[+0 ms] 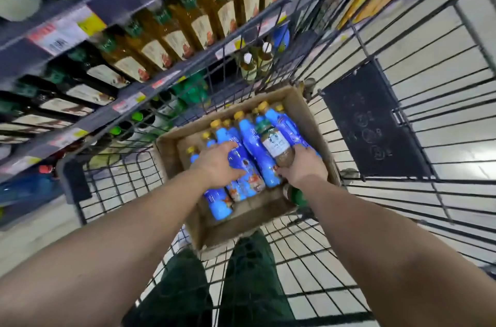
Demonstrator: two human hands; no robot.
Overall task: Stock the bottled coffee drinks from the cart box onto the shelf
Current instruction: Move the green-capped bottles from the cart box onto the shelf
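A cardboard box [243, 224] sits in the wire cart and holds several blue-labelled bottles with yellow caps [255, 149] lying on their sides. My right hand [304, 168] grips a brown coffee bottle with a green cap and white label [276, 145] above the blue ones. My left hand [218, 163] rests on a blue bottle [241, 165] in the middle of the box, fingers curled over it. A green-capped bottle [295, 195] lies at the box's near right corner, partly hidden under my right wrist.
The wire cart [389, 192] surrounds the box, with a dark plastic flap [373, 123] on its right wall. Store shelves [128, 101] on the left carry amber and dark bottles with price tags along the edges. My dark green trouser legs [214, 286] show below the cart.
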